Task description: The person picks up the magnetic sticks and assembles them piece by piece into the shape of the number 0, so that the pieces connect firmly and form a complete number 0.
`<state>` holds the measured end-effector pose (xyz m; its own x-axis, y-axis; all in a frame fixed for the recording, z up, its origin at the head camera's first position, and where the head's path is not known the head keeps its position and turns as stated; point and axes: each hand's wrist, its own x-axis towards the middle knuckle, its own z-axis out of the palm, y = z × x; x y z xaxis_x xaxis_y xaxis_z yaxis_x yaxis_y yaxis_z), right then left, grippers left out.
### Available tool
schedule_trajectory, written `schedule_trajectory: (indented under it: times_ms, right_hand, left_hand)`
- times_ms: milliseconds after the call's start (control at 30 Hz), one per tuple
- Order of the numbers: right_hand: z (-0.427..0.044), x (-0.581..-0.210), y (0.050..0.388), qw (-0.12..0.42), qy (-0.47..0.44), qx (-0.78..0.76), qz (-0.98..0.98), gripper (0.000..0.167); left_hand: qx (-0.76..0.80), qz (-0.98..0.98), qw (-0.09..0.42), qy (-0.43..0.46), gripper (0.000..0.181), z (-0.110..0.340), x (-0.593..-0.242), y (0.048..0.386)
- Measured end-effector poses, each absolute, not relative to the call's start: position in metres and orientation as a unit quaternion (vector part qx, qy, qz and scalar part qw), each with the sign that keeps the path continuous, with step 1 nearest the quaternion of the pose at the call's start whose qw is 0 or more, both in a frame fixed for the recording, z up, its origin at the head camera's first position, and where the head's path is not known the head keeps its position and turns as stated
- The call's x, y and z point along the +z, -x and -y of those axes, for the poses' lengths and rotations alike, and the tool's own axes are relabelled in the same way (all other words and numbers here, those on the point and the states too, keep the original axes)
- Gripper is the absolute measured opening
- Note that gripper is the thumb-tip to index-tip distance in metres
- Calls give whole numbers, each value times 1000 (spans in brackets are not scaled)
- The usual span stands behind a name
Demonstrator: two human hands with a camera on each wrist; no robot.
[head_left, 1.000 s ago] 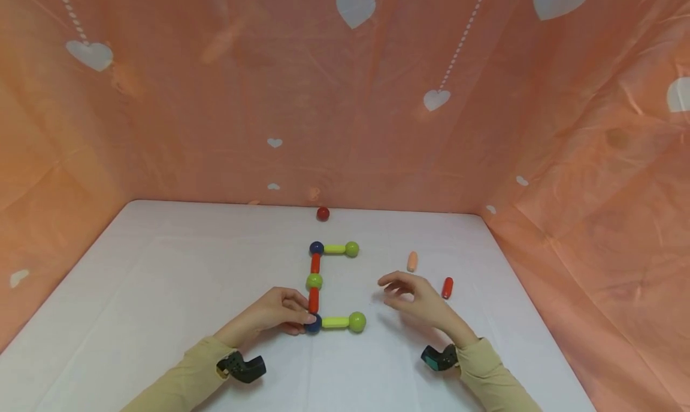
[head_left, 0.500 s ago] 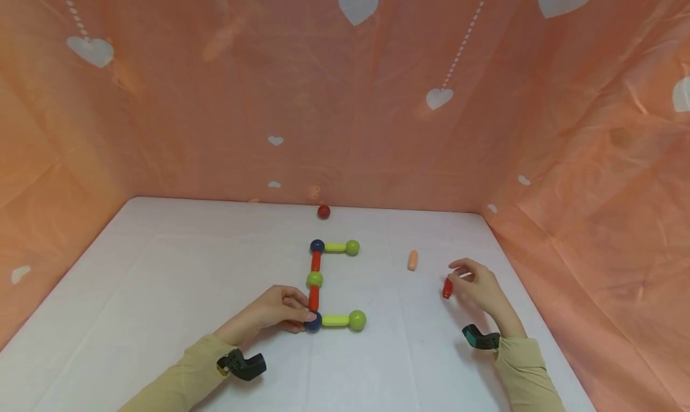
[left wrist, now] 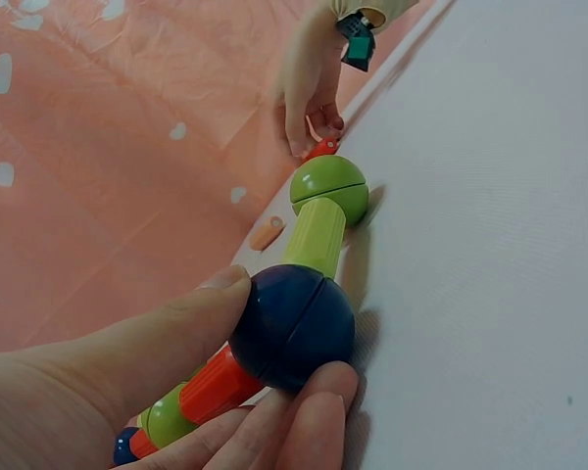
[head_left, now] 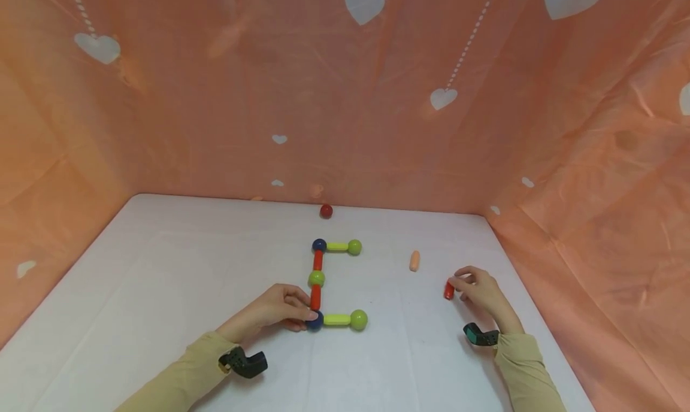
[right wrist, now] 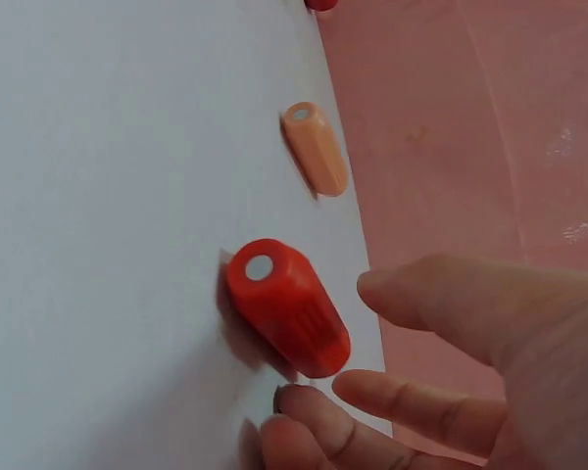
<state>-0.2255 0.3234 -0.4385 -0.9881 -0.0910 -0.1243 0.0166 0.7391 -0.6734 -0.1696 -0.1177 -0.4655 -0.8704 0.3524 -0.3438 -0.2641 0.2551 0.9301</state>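
Observation:
In the head view, a bracket-shaped chain of magnetic balls and rods lies mid-table. My left hand (head_left: 277, 309) pinches its near dark blue ball (left wrist: 292, 328) between thumb and fingers. From that ball a yellow-green rod (head_left: 336, 320) runs right to a green ball (head_left: 358, 320), and a red rod (head_left: 315, 297) runs away to another green ball (head_left: 316, 278). At the right, my right hand (head_left: 482, 289) is at a loose red rod (right wrist: 292, 308) with a silvery end. In the right wrist view the thumb stands apart from that rod, with fingertips close beside its lower end.
A loose peach rod (head_left: 414, 261) lies left of and beyond the right hand. Near the back edge sits a red ball (head_left: 326, 211). The chain's far arm ends in a green ball (head_left: 354, 247). Orange cloth (head_left: 302, 100) with pale hearts surrounds the white tabletop (head_left: 162, 268).
My right hand has moved right, from beside the peach rod to the loose red rod, and stays there over the last half second. The left hand keeps its hold on the blue ball.

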Motion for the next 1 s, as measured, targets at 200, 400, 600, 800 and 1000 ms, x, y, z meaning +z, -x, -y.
schedule_trajectory:
  times_ms: [200, 400, 600, 800, 1000]
  right_hand:
    - [-321, -440, 234, 92, 15, -369, -925, 44]
    - [-315, -442, 239, 91, 23, -369, -925, 40]
    - [-309, -441, 240, 84, 43, -348, -933, 26]
    - [-306, -435, 239, 94, 63, -351, -929, 19]
    - [-308, -434, 239, 138, 61, -415, -897, 27]
  left_hand:
    - [613, -748, 253, -29, 44, 117, -465, 171]
    - [614, -746, 255, -30, 43, 117, -466, 171]
    - [618, -743, 257, -27, 43, 117, -468, 172]
    - [617, -743, 256, -30, 43, 118, -469, 172]
    - [617, -744, 255, -33, 43, 118, -468, 171]
